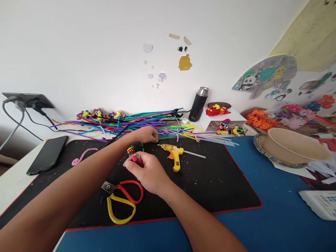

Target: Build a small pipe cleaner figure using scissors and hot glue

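Pinching pink piece (134, 158) in right hand (148, 171); red-green figure (130, 151) just beyond, seemingly part-made, remaining work unclear. Left hand (149, 134) curled farther forward, grip unreadable.

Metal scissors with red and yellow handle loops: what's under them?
A black, red-edged mat shows around the scissors. The surface directly beneath them is covered, and the left forearm hides the blade tips.

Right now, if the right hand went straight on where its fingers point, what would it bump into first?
Probably the left forearm, which crosses the picture ahead of the right hand. Depth is hard to judge, so it might slip underneath.
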A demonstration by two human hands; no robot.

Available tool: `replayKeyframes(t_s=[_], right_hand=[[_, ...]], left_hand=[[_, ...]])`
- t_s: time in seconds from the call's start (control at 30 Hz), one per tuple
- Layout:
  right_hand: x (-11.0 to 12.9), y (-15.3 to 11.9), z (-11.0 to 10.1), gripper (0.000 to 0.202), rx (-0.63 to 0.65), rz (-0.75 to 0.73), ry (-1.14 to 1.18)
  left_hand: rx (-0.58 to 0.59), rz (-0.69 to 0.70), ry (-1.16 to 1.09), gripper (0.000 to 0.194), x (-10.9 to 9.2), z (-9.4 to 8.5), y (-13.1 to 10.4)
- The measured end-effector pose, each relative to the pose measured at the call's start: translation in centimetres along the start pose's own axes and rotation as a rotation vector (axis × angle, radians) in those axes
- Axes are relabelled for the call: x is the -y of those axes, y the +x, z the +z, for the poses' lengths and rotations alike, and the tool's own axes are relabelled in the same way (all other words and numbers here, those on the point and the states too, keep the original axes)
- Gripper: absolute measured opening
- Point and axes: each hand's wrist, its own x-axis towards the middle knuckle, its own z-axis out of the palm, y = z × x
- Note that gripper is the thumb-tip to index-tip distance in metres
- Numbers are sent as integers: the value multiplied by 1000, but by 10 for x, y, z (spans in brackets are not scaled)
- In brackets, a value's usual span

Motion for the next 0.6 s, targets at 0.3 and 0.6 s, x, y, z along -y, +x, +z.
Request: replayKeyframes(t_s=[0.3,0.6], right_hand=[[3,-2,1,17,19,24,-26],[0,-1,1,23,-18,-38,2]], left_hand=[[-62,37,-46,30,-3,-6,-3],[-97,135,-77,31,-32,5,22]])
